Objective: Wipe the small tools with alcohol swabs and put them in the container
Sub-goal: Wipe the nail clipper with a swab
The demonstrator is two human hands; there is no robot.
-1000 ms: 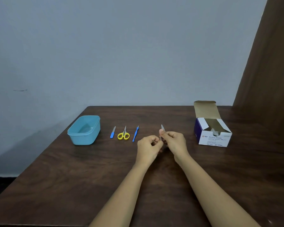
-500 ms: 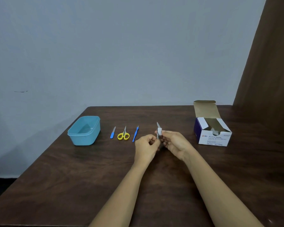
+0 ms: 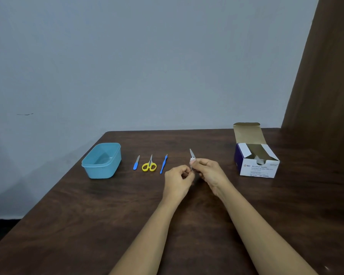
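Observation:
A small silver metal tool (image 3: 192, 153) points up and away above the table's middle. My left hand (image 3: 178, 180) pinches its lower end. My right hand (image 3: 209, 171) pinches a white alcohol swab (image 3: 192, 161) wrapped round the tool's shaft. To the left lie a blue-handled file (image 3: 136, 162), yellow-handled scissors (image 3: 149, 164) and a thin blue tool (image 3: 163, 164) in a row. Further left stands the light blue container (image 3: 91, 164), open, with nothing visible inside.
An open box of alcohol swabs (image 3: 255, 165) stands at the right, its flap up. The dark wooden table (image 3: 87, 225) meets a grey wall at the back and a brown panel (image 3: 326, 86) at the right.
Both hands shifted slightly left with the tool. The white swab now shows lower on the shaft, leaving more of the metal tip bare above my right fingers.

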